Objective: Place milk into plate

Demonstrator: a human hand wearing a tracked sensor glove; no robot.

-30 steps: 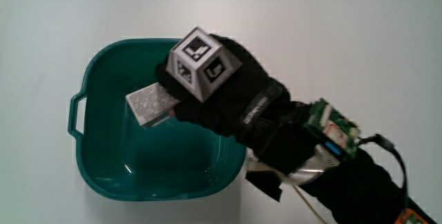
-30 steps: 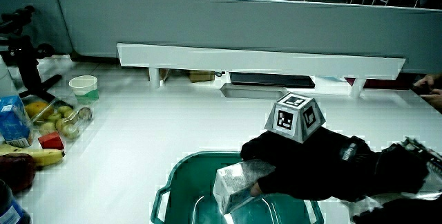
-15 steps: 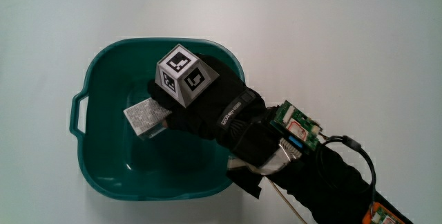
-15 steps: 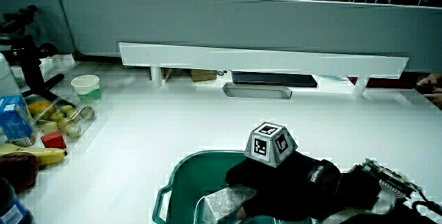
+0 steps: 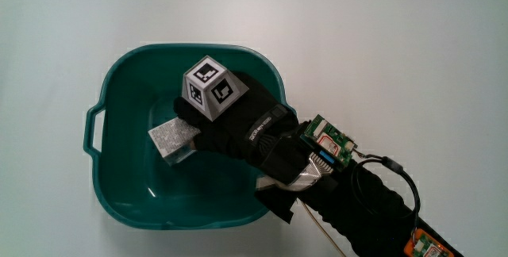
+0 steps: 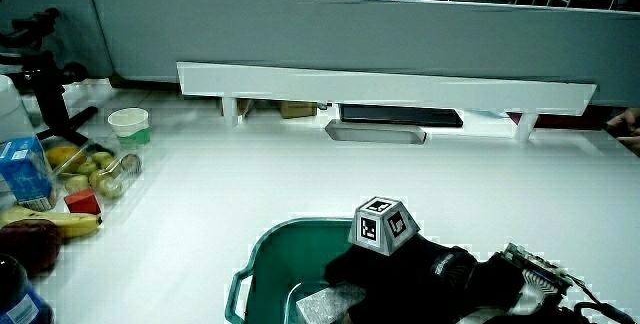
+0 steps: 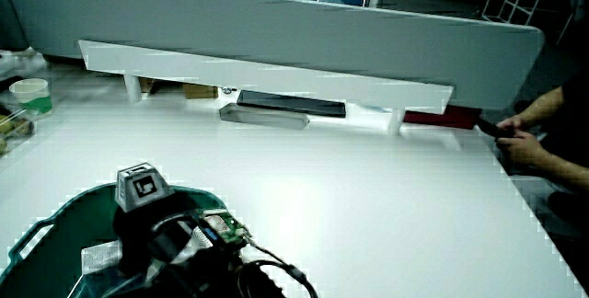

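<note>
The milk carton [image 5: 173, 139], a small silver-grey box, sits low inside the teal basin [image 5: 119, 201], near the middle of its floor; whether it touches the floor cannot be told, and it shows again in both side views [image 6: 330, 304] [image 7: 99, 257] below the basin's rim. The hand [image 5: 230, 122] is over the basin with its fingers curled around the carton, gripping the end that faces the forearm, while the carton's free end points toward the basin's handle [image 5: 90, 126]. The patterned cube [image 5: 209, 87] on the back of the glove rises above the basin's rim, as a side view [image 6: 382, 226] also shows. The forearm [image 5: 365, 205] crosses the basin's rim on the side away from the handle and carries a small green circuit board [image 5: 327, 140] with a black cable looped by it. The basin rests on the white table [image 5: 381, 43]. In a side view, well apart from the basin at the table's edge, lie a banana [image 6: 50, 222], a blue carton [image 6: 24, 172], a small red block [image 6: 80, 202], some pale round fruit [image 6: 100, 176], and a white cup [image 6: 129, 125].
</note>
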